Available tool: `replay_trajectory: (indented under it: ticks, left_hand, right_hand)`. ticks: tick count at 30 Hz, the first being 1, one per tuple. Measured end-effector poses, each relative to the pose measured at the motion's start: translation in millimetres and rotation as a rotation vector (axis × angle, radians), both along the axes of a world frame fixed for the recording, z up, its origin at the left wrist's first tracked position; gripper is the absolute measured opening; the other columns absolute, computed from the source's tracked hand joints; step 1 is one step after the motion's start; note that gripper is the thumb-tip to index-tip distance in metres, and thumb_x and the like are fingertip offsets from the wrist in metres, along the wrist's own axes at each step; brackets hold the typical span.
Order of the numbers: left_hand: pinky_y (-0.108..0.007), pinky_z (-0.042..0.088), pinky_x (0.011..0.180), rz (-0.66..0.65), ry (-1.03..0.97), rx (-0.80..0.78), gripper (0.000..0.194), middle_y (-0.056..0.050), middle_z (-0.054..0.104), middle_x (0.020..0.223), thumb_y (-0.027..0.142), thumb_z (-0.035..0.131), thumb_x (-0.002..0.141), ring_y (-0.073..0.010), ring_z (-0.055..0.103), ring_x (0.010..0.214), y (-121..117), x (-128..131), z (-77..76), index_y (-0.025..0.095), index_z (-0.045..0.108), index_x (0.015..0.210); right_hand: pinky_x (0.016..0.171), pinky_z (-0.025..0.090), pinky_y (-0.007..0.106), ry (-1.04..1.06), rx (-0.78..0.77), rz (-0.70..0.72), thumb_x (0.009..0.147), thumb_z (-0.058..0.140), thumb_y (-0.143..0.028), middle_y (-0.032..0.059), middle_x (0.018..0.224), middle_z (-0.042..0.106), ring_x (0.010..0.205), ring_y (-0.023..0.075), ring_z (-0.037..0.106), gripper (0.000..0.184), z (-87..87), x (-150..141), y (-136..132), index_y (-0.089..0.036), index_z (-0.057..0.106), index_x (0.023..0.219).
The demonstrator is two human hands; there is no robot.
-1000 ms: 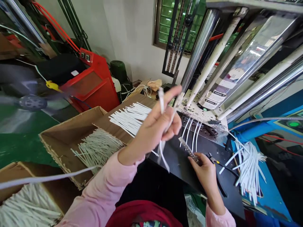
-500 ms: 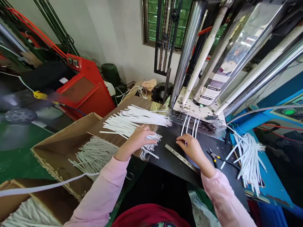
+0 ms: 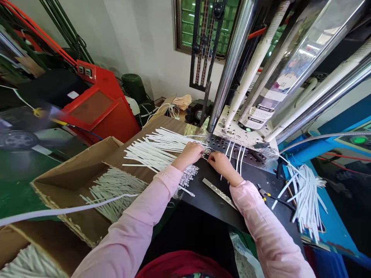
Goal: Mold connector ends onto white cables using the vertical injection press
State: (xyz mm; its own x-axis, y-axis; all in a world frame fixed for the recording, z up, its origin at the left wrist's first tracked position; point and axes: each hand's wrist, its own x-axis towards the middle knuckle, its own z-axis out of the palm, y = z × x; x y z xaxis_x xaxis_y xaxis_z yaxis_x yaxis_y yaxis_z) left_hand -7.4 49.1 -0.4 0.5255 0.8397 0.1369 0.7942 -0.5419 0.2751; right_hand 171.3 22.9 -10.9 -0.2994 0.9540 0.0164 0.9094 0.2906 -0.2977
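My left hand lies at the far end of a loose bundle of flat white strips, its fingers closed over the strips. My right hand is close beside it, fingertips almost touching the left fingers at the edge of a perforated metal plate. Whether the right hand holds a strip is hidden. Several white strips lie across that plate. Under my left wrist is a tight cluster of strip ends. A notched steel bar lies on the black work table, below my right hand.
Chrome columns of a machine rise behind the plate. Pliers and a hanging bunch of white strips are at the right. A cardboard box of white strips stands at the left, another at the lower left.
My hands have come together toward the perforated plate. One second ago my left hand was raised with strips and my right held the steel bar, which now lies on the table.
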Motion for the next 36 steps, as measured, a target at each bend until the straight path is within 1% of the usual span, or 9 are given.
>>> replay_trajectory:
  ticks: [8,12,19,22,26,28,30,32,36]
  left_hand:
    - [-0.039,0.041,0.095,-0.008,-0.027,-0.043,0.034,-0.006,0.073,0.104,0.008,0.045,0.091,-0.0243,0.062,0.104,9.3,-10.4,-3.7,0.022,0.076,0.098]
    - [-0.039,0.039,0.096,-0.017,-0.03,-0.027,0.03,-0.006,0.073,0.104,0.012,0.047,0.092,-0.0248,0.062,0.106,11.7,-18.2,-5.8,0.021,0.076,0.095]
    - [-0.04,0.036,0.096,-0.059,-0.026,-0.02,0.022,-0.005,0.075,0.099,0.015,0.056,0.09,-0.0246,0.063,0.103,15.4,-13.7,-2.6,0.021,0.076,0.091]
    - [-0.038,0.036,0.095,-0.076,-0.03,-0.028,0.017,-0.005,0.074,0.095,0.017,0.06,0.088,-0.0244,0.063,0.1,16.8,-12.4,-0.6,0.021,0.077,0.088]
    - [-0.037,0.036,0.093,-0.094,-0.033,-0.042,0.004,-0.005,0.072,0.09,0.018,0.072,0.08,-0.0245,0.063,0.1,13.3,-8.4,-2.3,0.02,0.075,0.08]
    - [-0.038,0.037,0.094,-0.093,-0.042,-0.031,0.005,-0.006,0.071,0.09,0.017,0.072,0.08,-0.0256,0.062,0.102,10.2,-5.7,-2.7,0.019,0.073,0.075]
    - [-0.04,0.039,0.094,-0.086,-0.053,-0.011,0.012,-0.007,0.07,0.091,0.017,0.065,0.086,-0.0257,0.062,0.101,6.9,-3.5,1.0,0.018,0.071,0.076]
    - [-0.04,0.043,0.092,-0.077,-0.107,0.032,0.018,-0.007,0.07,0.093,0.017,0.055,0.094,-0.0235,0.064,0.097,1.8,-2.2,12.0,0.017,0.07,0.084]
    - [-0.035,0.052,0.085,-0.048,-0.487,0.347,0.018,-0.005,0.071,0.101,0.017,0.049,0.099,-0.0176,0.066,0.091,-32.0,-3.5,61.7,0.019,0.064,0.109]
  right_hand:
    - [0.08,0.046,0.025,-0.145,0.03,0.034,0.094,0.053,-0.016,0.0074,0.108,0.067,0.094,0.0184,0.066,0.019,6.2,12.5,-17.2,-0.019,0.069,0.105]
    - [0.076,0.046,0.024,-0.189,0.067,0.047,0.097,0.055,-0.023,0.0068,0.112,0.066,0.093,0.0181,0.066,0.018,4.9,12.4,-21.0,-0.021,0.068,0.11]
    - [0.074,0.045,0.029,-0.288,0.179,0.057,0.099,0.048,-0.019,0.0105,0.099,0.066,0.087,0.0209,0.064,0.022,19.2,22.9,-29.3,-0.017,0.069,0.096]
    - [0.078,0.046,0.033,-0.209,0.46,-0.036,0.099,0.047,-0.022,0.0115,0.101,0.066,0.092,0.0233,0.062,0.023,38.3,64.5,-50.3,-0.017,0.07,0.097]
    - [0.082,0.05,0.04,0.094,1.16,-0.295,0.093,0.06,-0.023,0.0088,0.093,0.069,0.091,0.0252,0.064,0.014,69.7,133.2,-92.3,-0.022,0.072,0.101]
    - [0.08,0.05,0.045,0.182,1.455,-0.457,0.091,0.065,-0.022,0.0094,0.086,0.069,0.09,0.0285,0.065,0.016,83.1,154.7,-114.3,-0.024,0.075,0.103]
    - [0.077,0.049,0.049,0.261,1.614,-0.562,0.088,0.069,-0.025,0.0095,0.078,0.068,0.087,0.0311,0.066,0.014,90.2,161.2,-135.6,-0.025,0.078,0.098]
    - [0.075,0.049,0.049,0.356,1.538,-0.634,0.087,0.071,-0.029,0.0084,0.075,0.067,0.083,0.0308,0.066,0.011,87.7,154.0,-156.0,-0.025,0.08,0.092]
    - [0.076,0.053,0.04,0.507,0.941,-0.604,0.09,0.069,-0.032,0.0052,0.085,0.073,0.078,0.0246,0.069,0.013,53.4,116.0,-189.2,-0.022,0.076,0.094]
